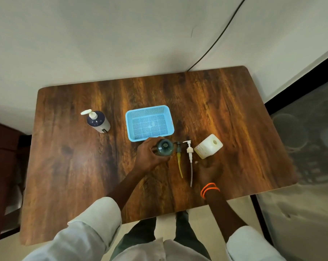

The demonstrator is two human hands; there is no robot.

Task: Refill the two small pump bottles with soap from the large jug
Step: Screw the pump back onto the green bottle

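While the left hand [150, 155] wraps its fingers around the open green glass bottle [164, 146], the right hand [209, 171] lies relaxed just before the white plastic jug [208, 146].

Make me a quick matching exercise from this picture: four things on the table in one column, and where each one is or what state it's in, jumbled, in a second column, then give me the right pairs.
Things
1. green bottle
2. blue basket
3. dark bottle
4. white pump

Places or states
A. stands apart at the table's left, pump still on
B. lies flat on the table, tube towards the person
C. gripped by the left hand, top open
D. sits behind the green bottle, nothing in it

Pairs: 1-C, 2-D, 3-A, 4-B
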